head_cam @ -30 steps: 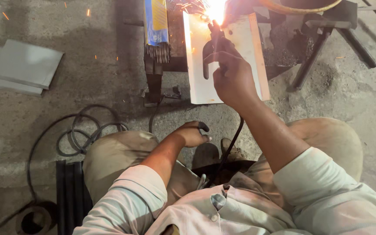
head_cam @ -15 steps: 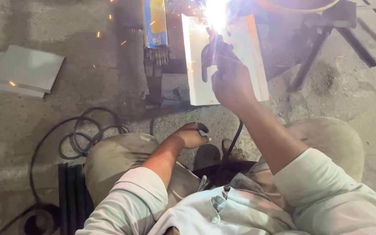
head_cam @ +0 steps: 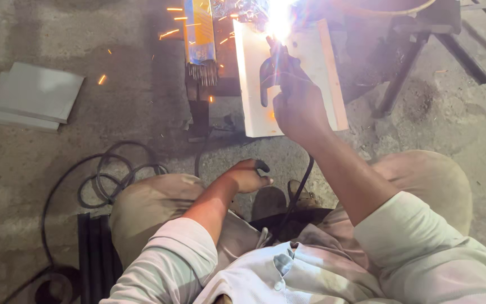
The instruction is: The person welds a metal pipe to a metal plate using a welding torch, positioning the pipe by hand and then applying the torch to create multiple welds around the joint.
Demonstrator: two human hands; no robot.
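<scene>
A: Count, please.

B: One pale metal plate [head_cam: 305, 62] on the floor, far centre. One electrode holder [head_cam: 270, 70], dark, its tip at the plate's far edge, where a white arc [head_cam: 279, 19] flares. Two flat grey sheets [head_cam: 32, 95] stacked far left. One packet of welding rods [head_cam: 199, 36] just left of the plate.

A: Hands?

B: Right hand [head_cam: 299, 107], grip wrapped tight round the holder. Left hand [head_cam: 248, 175] rests near the left knee, fingers curled; closed on anything, cannot tell.

A: Clutter?

B: Coiled black cable [head_cam: 105, 180] near left; dark stand legs [head_cam: 417, 62] far right. The glare hides the weld spot.
</scene>
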